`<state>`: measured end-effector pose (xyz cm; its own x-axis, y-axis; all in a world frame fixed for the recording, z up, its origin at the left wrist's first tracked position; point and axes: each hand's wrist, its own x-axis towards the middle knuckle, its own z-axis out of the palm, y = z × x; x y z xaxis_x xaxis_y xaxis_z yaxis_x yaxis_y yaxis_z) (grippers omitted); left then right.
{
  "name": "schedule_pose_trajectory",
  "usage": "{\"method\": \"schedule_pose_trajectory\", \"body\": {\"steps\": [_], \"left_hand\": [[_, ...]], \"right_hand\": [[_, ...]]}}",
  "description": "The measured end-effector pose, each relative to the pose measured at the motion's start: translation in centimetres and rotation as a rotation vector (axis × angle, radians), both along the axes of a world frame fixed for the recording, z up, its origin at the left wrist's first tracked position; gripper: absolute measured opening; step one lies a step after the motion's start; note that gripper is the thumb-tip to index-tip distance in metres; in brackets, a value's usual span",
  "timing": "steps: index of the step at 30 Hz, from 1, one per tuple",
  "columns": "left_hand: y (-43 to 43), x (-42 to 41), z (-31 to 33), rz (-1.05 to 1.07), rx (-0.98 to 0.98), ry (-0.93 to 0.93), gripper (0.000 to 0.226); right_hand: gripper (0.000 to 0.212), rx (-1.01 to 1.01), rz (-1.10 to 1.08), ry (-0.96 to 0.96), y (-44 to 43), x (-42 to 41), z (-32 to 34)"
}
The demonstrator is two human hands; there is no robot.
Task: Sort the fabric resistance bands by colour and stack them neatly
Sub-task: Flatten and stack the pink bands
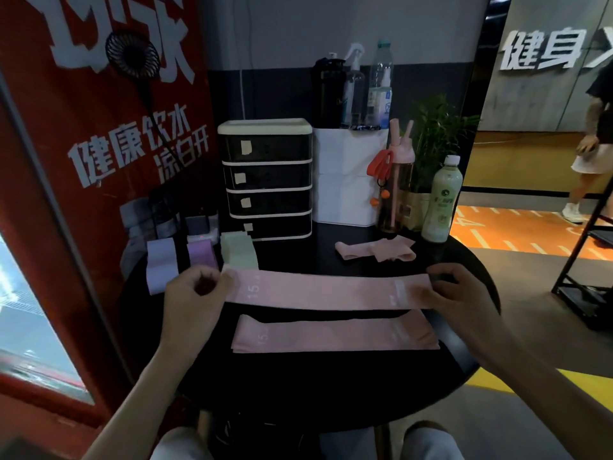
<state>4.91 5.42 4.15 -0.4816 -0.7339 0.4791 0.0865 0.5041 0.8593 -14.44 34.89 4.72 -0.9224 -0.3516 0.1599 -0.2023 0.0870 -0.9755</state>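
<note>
I hold a pink fabric band (325, 290) stretched flat above the round black table (331, 386). My left hand (195, 293) pinches its left end and my right hand (461, 293) pinches its right end. A second pink band (335, 336) lies flat on the table just below it. A crumpled pink band (374, 252) lies farther back. At the back left lie a white band (161, 263), a purple band (200, 255) and a green band (238, 250), side by side.
A black drawer unit (267, 180) and a white box (348, 174) with bottles stand at the table's back. A pink bottle (398, 187), a green bottle (442, 200) and a plant (438, 134) stand at the back right. A person (593, 144) walks at far right.
</note>
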Motion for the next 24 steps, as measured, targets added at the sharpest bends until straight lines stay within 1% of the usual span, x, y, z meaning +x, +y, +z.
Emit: {"method": "schedule_pose_trajectory", "body": {"steps": [3,6,9,13,18,24], "left_hand": [[0.3,0.2,-1.5,-0.005,-0.046,-0.063,0.030],[0.1,0.4,-2.8,-0.006,-0.061,-0.104,0.029],[0.1,0.4,-3.9,0.016,-0.075,-0.149,0.024],[-0.4,0.6,-4.6,0.010,-0.075,-0.182,0.023],[-0.5,0.5,-5.0,-0.010,-0.103,-0.286,0.024],[-0.3,0.5,-4.8,0.001,-0.141,-0.317,0.027]], "right_hand": [[0.030,0.068,-0.073,0.091,0.0,0.7,-1.4],[0.019,0.113,-0.117,0.235,0.2,1.1,-2.5],[0.016,0.151,-0.150,0.340,0.3,1.2,-3.6],[0.016,0.158,-0.158,0.368,0.0,1.2,-4.5],[0.015,0.199,-0.164,0.390,0.1,0.6,-5.3],[0.015,0.206,-0.166,0.411,0.2,0.2,-5.7]]}}
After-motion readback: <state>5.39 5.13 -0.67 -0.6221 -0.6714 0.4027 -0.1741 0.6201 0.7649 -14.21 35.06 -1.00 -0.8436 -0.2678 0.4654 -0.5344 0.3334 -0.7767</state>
